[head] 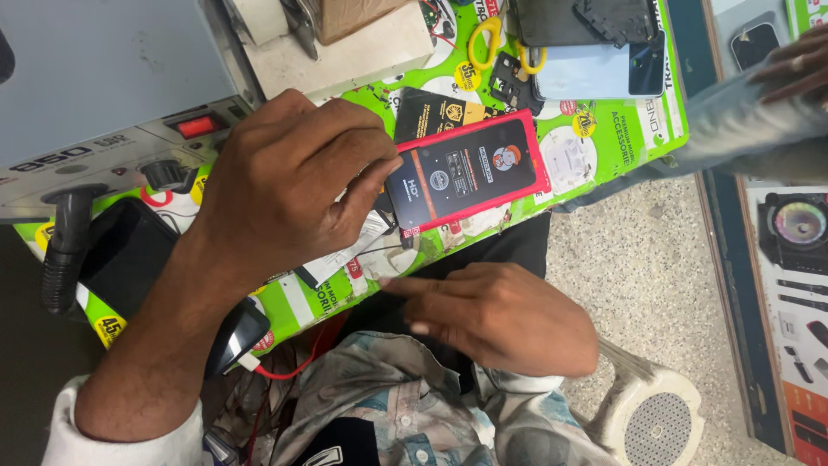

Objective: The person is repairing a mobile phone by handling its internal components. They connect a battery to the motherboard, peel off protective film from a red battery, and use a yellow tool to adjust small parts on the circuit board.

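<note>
Left hand (285, 173) pinching the red-edged phone packet (470, 173) lying on the green counter (604, 147); right hand (500, 315) hovering below it, loosely curled, empty. Thin grip could be letting packet slide off counter edge.

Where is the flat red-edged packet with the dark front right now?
The red-edged packet lies near the middle of the head view on the green mat, its lower left end pinched by the left hand, with yellow-handled scissors above it.
</note>
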